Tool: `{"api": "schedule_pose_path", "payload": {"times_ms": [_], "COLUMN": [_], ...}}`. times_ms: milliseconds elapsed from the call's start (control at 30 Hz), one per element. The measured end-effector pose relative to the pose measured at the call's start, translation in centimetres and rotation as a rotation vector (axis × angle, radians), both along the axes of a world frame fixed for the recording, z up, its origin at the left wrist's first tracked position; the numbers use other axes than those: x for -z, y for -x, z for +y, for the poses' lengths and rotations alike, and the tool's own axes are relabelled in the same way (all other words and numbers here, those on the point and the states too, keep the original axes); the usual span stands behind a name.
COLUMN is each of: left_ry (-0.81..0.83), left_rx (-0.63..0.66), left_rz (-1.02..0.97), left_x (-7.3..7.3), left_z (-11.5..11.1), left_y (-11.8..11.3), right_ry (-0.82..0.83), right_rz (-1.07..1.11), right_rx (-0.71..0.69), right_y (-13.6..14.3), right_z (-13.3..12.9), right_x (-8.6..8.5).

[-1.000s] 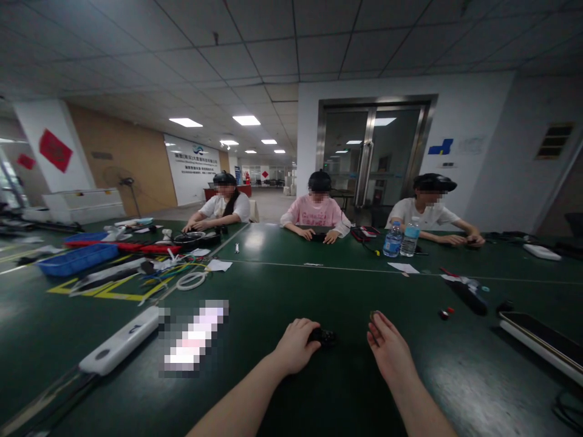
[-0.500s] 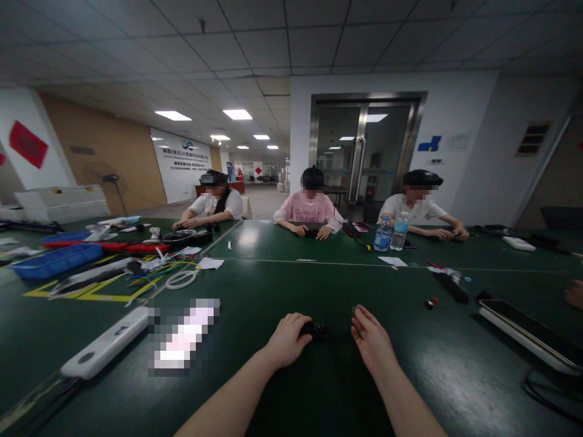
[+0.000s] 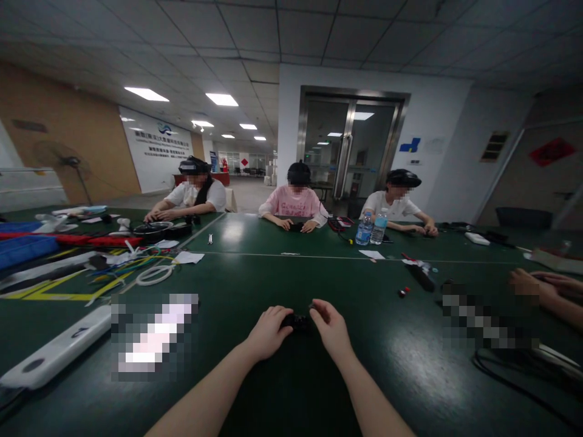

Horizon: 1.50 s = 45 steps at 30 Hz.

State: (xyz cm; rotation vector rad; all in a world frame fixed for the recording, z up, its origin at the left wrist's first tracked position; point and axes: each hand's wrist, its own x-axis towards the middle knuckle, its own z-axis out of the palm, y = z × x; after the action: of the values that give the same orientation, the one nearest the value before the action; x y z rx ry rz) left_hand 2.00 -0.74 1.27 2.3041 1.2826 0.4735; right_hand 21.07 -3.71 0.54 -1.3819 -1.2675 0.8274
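My left hand (image 3: pixel 268 331) is closed around the left end of a small black object (image 3: pixel 299 322) low over the green table. Its exact kind is too dark to make out. Just to its right, my right hand (image 3: pixel 332 328) pinches a tiny dark piece between thumb and fingertips, too small to name. The right fingertips are close by the black object's right end; whether they touch it I cannot tell.
To the left lie a blurred-out bright panel (image 3: pixel 159 337), a white power strip (image 3: pixel 59 349) and a coiled white cable (image 3: pixel 155 274). Two water bottles (image 3: pixel 371 228) stand ahead. Small red and black bits (image 3: pixel 403 292) lie right, near a co-worker's hands (image 3: pixel 531 285). Three people sit opposite.
My right hand has moved in toward the black object and turned its back more to view. My left hand keeps its hold. The whole view has swung right.
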Motion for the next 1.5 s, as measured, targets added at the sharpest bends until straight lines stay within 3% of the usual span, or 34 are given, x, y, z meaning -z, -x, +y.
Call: {"api": "schedule_pose_path", "payload": {"times_ms": [133, 333, 567, 1033, 1500], "left_ry": [-0.046, -0.107, -0.083, -0.046, -0.033], "left_rx": [0.029, 0.041, 0.043, 0.03, 0.028], "left_rz": [-0.004, -0.021, -0.028, 0.003, 0.011], "left_x": [0.3, 1.0, 0.9, 0.4, -0.1], "left_z": [0.2, 0.5, 0.4, 0.0, -0.2], "left_y": [-0.1, -0.2, 0.0, -0.1, -0.1], "right_ry": [-0.065, 0.029, 0.105, 0.005, 0.005], "right_rz": [-0.288, -0.615, -0.615, -0.432, -0.452], "right_rx": [-0.069, -0.164, -0.191, -0.227, -0.215], "right_y": [1.1, 1.5, 1.4, 0.6, 0.7], "right_z": [-0.5, -0.6, -0.5, -0.7, -0.6], "right_x": [-0.4, -0.3, -0.7, -0.1, 0.2]}}
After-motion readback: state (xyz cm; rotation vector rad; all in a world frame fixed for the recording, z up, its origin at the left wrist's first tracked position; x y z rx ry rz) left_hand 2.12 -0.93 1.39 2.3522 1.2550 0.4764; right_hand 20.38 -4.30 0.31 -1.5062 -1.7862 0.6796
